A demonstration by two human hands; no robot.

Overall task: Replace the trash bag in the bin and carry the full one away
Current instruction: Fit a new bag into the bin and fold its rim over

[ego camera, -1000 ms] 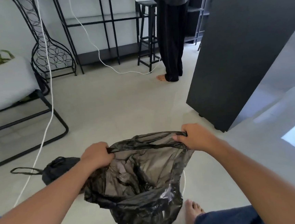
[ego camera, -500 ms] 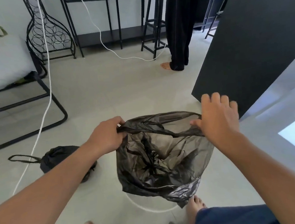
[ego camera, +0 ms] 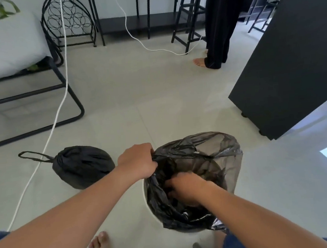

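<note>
A thin black empty trash bag (ego camera: pixel 220 152) hangs open in front of me, its lower part sunk into a white bin whose rim (ego camera: pixel 145 192) shows only as a thin curve at the bag's left side. My left hand (ego camera: pixel 137 161) pinches the bag's left rim. Inside the bag, my right hand (ego camera: pixel 186 189) presses down with the fingers curled against the plastic. The full trash bag (ego camera: pixel 83 166), black and tied with a loop handle, lies on the floor to the left of the bin.
A white cable (ego camera: pixel 58 111) runs across the floor past the full bag. A black-framed bench (ego camera: pixel 27 96) stands left, a black cabinet (ego camera: pixel 284 69) right. Another person's bare foot (ego camera: pixel 199 62) and dark trousers are at the back by a stool.
My right hand let go of the bag's right rim and went down inside the bag. The bag has dropped lower into the bin. My view tilted down.
</note>
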